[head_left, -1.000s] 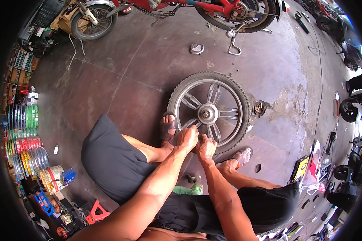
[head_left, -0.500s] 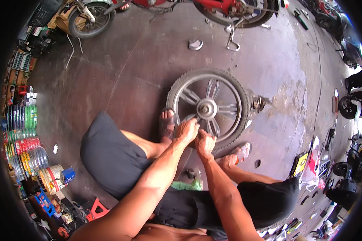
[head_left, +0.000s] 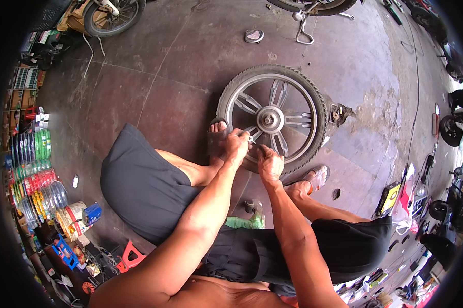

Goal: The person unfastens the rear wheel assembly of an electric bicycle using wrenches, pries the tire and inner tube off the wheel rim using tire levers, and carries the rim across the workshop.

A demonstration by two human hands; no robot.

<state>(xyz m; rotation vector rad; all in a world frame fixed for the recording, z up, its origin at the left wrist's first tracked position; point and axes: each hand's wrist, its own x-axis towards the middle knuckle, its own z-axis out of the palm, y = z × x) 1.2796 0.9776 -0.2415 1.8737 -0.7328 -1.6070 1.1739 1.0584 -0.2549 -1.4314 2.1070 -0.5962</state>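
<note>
A spoked wheel (head_left: pixel 270 119) with a black tyre (head_left: pixel 319 110) lies flat on the floor between my feet, its hub facing up. My left hand (head_left: pixel 237 145) is closed at the near-left part of the rim, and a small pale piece (head_left: pixel 251 139) shows at its fingertips; its kind is too small to tell. Beside it, my right hand (head_left: pixel 270 163) is curled over the near edge of the wheel, fingers closed. What those fingers hold, if anything, is hidden. Both hands are slightly apart from each other.
A green bag (head_left: pixel 247 222) lies by my legs, and a small round tin (head_left: pixel 254 36) stands beyond the wheel. Motorbike wheels (head_left: pixel 113 16) are at the back. Coloured packaged goods (head_left: pixel 31 169) line the left side; a red stand (head_left: pixel 130 256) is near left.
My hands have drawn a little apart, and the pale piece now shows at my left fingertips. With the view shifted, the wheel appears higher and slightly to the right.
</note>
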